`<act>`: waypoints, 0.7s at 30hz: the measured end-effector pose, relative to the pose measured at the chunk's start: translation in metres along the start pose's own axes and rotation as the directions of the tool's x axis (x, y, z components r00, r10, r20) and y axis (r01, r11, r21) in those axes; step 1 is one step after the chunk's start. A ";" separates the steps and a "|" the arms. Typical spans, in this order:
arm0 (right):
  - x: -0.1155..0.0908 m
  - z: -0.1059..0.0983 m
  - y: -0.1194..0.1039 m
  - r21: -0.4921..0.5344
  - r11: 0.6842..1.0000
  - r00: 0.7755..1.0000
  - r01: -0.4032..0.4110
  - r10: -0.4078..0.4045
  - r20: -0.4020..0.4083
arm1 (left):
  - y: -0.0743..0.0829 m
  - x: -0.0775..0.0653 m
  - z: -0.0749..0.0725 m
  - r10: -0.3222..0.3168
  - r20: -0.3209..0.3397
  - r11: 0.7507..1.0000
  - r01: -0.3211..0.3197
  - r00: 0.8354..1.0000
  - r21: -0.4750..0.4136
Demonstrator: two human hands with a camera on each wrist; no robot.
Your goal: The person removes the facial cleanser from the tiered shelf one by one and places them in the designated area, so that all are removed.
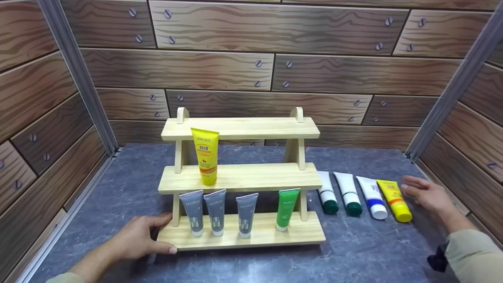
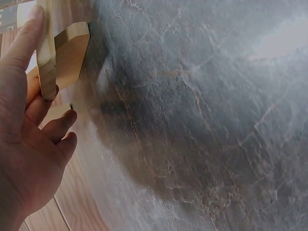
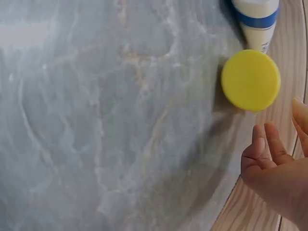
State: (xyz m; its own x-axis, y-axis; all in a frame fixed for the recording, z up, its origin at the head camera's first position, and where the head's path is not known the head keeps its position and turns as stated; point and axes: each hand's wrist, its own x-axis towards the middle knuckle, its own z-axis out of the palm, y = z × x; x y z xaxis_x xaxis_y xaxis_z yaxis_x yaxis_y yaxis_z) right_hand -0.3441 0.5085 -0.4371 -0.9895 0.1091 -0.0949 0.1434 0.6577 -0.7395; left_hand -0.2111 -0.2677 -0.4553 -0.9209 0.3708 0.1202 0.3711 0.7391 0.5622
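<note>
My left hand (image 1: 131,239) grips the left end of the bottom board of a three-tier wooden display rack (image 1: 239,127). In the left wrist view its thumb lies along one face of the board (image 2: 46,53), with fingers on the other side. On the rack's middle tier a yellow tube (image 1: 205,157) stands upright. Several grey tubes (image 1: 246,216) and one green tube (image 1: 288,208) stand on the bottom tier. My right hand (image 1: 430,198), fingers extended and holding nothing, is just right of another yellow tube (image 1: 394,200) lying on the table. The right wrist view shows that tube's round cap (image 3: 250,80) close to the fingertips.
Left of the lying yellow tube are a white tube with a blue band (image 1: 371,196) and two white tubes with dark green caps (image 1: 347,192). All lie on the grey marbled table (image 1: 129,177). Wood-patterned panels (image 1: 243,70) enclose the back and sides.
</note>
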 end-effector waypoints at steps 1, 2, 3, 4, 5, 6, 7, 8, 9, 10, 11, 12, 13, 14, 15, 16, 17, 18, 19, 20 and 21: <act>-0.002 0.000 -0.004 0.015 1.000 1.000 0.012 -0.012 -0.002 | 0.000 0.000 0.000 0.002 0.000 1.000 -0.002 1.000 0.001; -0.003 0.000 -0.008 0.024 0.999 1.000 0.027 -0.027 -0.007 | 0.000 0.000 0.000 0.004 0.000 1.000 -0.004 1.000 -0.001; -0.005 0.000 -0.013 0.037 0.998 0.999 0.042 -0.042 -0.012 | 0.000 0.000 0.000 0.007 0.000 1.000 -0.007 1.000 -0.003; -0.006 0.000 -0.018 0.051 0.997 0.998 0.057 -0.056 -0.014 | 0.000 0.000 0.001 0.009 0.001 1.000 -0.009 1.000 -0.007; -0.008 0.001 -0.023 0.060 0.995 0.997 0.073 -0.072 -0.018 | 0.000 0.001 0.001 0.010 0.001 1.000 -0.010 1.000 -0.009; -0.010 0.001 -0.030 0.069 0.994 0.996 0.089 -0.087 -0.018 | 0.000 0.001 0.001 0.012 0.002 1.000 -0.012 1.000 -0.011; -0.011 0.002 -0.037 0.080 0.991 0.994 0.109 -0.108 -0.023 | -0.001 0.000 0.001 0.012 0.002 1.000 -0.012 1.000 -0.011; -0.012 0.003 -0.044 0.081 0.988 0.991 0.135 -0.133 -0.027 | -0.001 0.000 0.001 0.013 0.001 1.000 -0.013 1.000 -0.013; -0.014 0.004 -0.051 0.083 0.984 0.988 0.157 -0.155 -0.027 | -0.001 0.000 0.001 0.014 0.000 1.000 -0.014 1.000 -0.012; -0.016 0.004 -0.059 0.082 0.980 0.984 0.179 -0.177 -0.029 | -0.001 0.000 0.000 0.014 -0.001 1.000 -0.014 1.000 -0.012; -0.019 0.005 -0.067 0.085 0.976 0.980 0.201 -0.199 -0.029 | -0.001 0.000 0.000 0.009 -0.001 1.000 -0.009 1.000 -0.010; -0.022 0.006 -0.076 0.091 0.971 0.976 0.219 -0.218 -0.026 | -0.001 0.000 0.000 0.008 0.000 1.000 -0.008 1.000 -0.008; -0.025 0.007 -0.084 0.092 0.966 0.970 0.243 -0.241 -0.029 | -0.001 -0.001 0.000 0.006 0.000 1.000 -0.006 1.000 -0.008; -0.028 0.008 -0.093 0.090 0.961 0.965 0.262 -0.261 -0.026 | -0.001 -0.001 0.000 0.002 0.000 1.000 -0.002 1.000 -0.006; -0.032 0.009 -0.101 0.085 0.956 0.959 0.282 -0.281 -0.026 | -0.001 -0.001 0.000 -0.002 0.001 1.000 0.002 1.000 -0.007; -0.035 0.011 -0.109 0.086 0.948 0.952 0.305 -0.304 -0.028 | -0.001 -0.001 0.000 -0.002 0.001 1.000 0.002 1.000 -0.007; -0.038 0.012 -0.117 0.087 0.941 0.945 0.326 -0.324 -0.030 | 0.000 0.000 0.000 -0.006 0.001 1.000 0.006 1.000 -0.008; -0.041 0.014 -0.126 0.086 0.935 0.939 0.345 -0.343 -0.030 | 0.000 0.000 0.000 -0.001 0.001 1.000 0.001 1.000 -0.009; -0.045 0.015 -0.134 0.085 0.928 0.932 0.364 -0.362 -0.031 | 0.000 0.000 0.000 -0.004 0.000 1.000 0.004 1.000 -0.010; -0.048 0.017 -0.142 0.085 0.921 0.925 0.380 -0.379 -0.031 | 0.000 0.001 0.000 -0.007 -0.001 1.000 0.007 1.000 -0.012; -0.052 0.019 -0.150 0.084 0.914 0.918 0.397 -0.396 -0.031 | 0.000 0.001 0.000 -0.007 -0.002 1.000 0.007 1.000 -0.017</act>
State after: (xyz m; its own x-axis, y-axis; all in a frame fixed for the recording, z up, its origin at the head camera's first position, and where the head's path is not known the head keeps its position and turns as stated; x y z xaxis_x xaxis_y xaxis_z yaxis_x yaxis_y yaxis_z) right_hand -0.3142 0.3903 -0.3342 -0.9643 -0.1370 0.2267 -0.2635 0.5815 -0.7697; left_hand -0.2118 -0.2673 -0.4549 -0.9238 0.3645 0.1175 0.3622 0.7322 0.5768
